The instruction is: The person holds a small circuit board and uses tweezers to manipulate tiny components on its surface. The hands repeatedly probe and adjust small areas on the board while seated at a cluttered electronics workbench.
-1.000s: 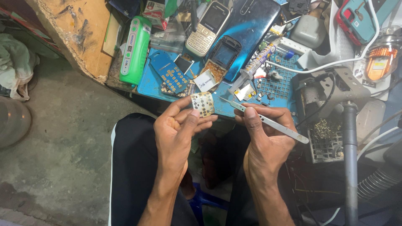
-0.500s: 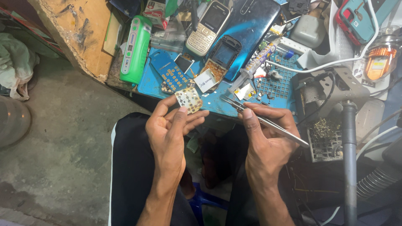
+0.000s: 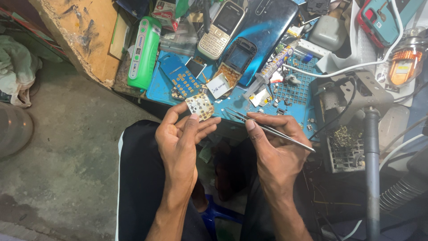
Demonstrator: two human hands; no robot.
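Left grip [image 3: 180,134] on keypad sheet [image 3: 199,106], seemingly nearer tweezers [image 3: 267,128] than before

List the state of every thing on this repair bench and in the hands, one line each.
Left hand: pinching the keypad sheet.
Keypad sheet: held up, tilted.
Right hand: gripping the tweezers.
Tweezers: tips together, pointing at the sheet, apart from it.
Keypad phone: assembled, screen dark.
Phone frame: stripped, lying open.
Green case: shut.

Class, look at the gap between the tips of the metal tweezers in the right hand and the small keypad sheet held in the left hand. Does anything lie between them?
Nothing visible does. The thin metal tweezers in the right hand point at the small white keypad sheet with gold contacts, pinched in the left hand; only open air over the blue work mat separates them.
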